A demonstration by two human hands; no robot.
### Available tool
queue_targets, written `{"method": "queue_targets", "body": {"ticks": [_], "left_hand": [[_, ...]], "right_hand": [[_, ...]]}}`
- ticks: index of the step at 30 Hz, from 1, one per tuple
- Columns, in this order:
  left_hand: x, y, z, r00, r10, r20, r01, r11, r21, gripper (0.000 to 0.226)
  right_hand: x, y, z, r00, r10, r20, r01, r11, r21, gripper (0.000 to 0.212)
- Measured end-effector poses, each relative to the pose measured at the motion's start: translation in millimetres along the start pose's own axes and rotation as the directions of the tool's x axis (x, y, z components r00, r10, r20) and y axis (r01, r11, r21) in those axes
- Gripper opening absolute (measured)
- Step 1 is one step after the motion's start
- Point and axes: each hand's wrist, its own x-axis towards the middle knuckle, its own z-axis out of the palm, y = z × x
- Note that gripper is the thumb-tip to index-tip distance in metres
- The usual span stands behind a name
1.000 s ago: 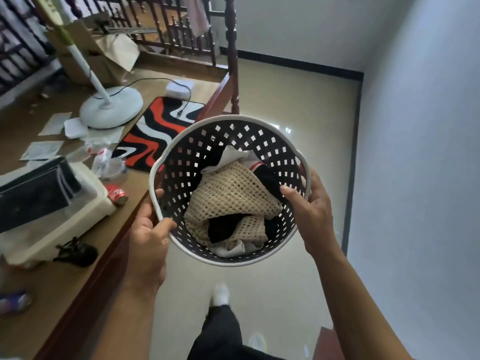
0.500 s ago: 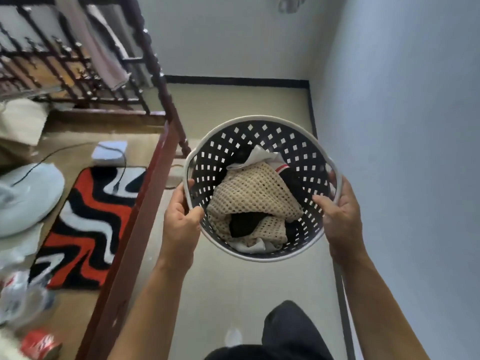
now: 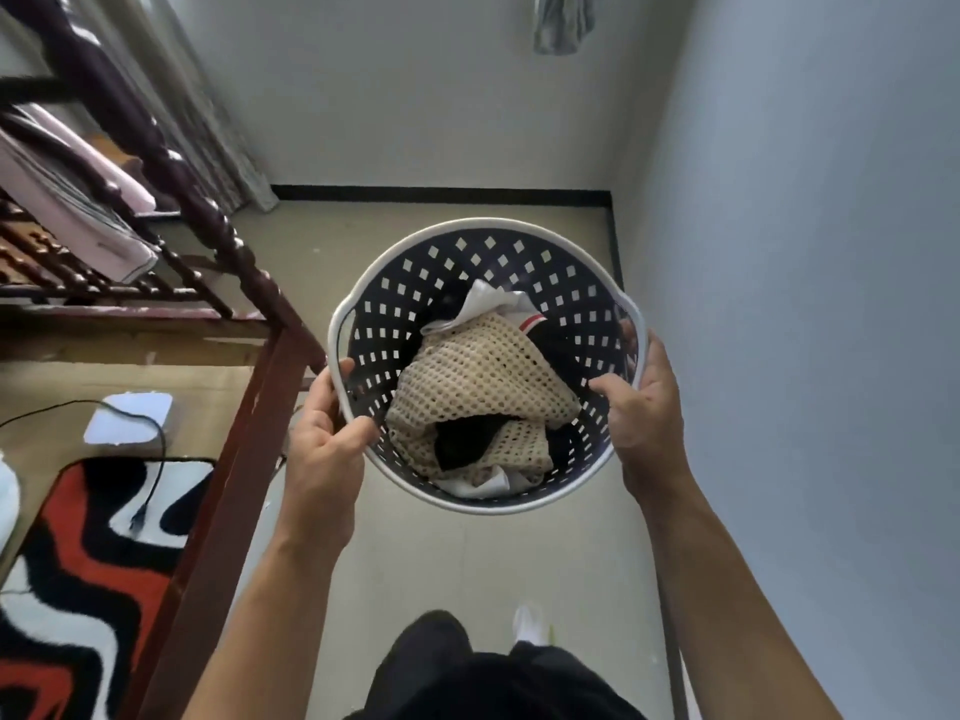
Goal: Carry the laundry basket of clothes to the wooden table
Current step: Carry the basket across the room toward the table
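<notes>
Laundry basket (image 3: 447, 262) of clothes (image 3: 478, 376) in left hand (image 3: 324, 449) and right hand (image 3: 647, 423), above tan floor (image 3: 467, 563).

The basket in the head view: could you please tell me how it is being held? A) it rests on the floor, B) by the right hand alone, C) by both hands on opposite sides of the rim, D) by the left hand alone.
C: the left hand and the right hand grip opposite sides of the rim of the basket, which is held above the floor.
</notes>
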Motion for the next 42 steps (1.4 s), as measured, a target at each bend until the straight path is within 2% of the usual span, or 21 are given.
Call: {"method": "queue_targets", "body": {"ticks": [8,13,17,22,30,35,42], "left_hand": [[165,15,8,0.992,0.009,-0.126,-0.022,0.994,-0.107,0.064],[293,44,25,0.989,0.016,-0.148,-0.036,0.991,-0.132,0.065],[383,79,47,0.997,0.043,-0.070,-0.050,0.993,-0.104,0.061],[495,102,80,0.994,0.094,-0.055,-0.096,0.994,-0.045,0.062],[666,132,98,0.975,0.072,-0.209,-0.077,0.997,-0.014,0.064],[745,149,58,0.890,0.044,-0.453,-0.077,0.996,-0.055,0.064],[837,146,-21,0.684,-0.002,-0.730,-0.096,0.991,-0.093,0.066]], "right_hand": [[173,-31,110,0.982,-0.063,0.176,0.073,0.996,-0.048,0.062],[282,-56,165,0.985,-0.066,0.161,0.074,0.996,-0.044,0.062],[366,-68,192,0.991,-0.082,0.109,0.082,0.997,0.005,0.055],[467,-71,230,0.994,-0.088,0.061,0.085,0.995,0.051,0.049],[648,-91,349,0.970,-0.070,0.234,0.051,0.995,0.086,0.049],[733,-126,462,0.894,-0.088,0.438,0.076,0.996,0.045,0.054],[796,-148,641,0.704,-0.090,0.704,0.110,0.994,0.016,0.062]]}}
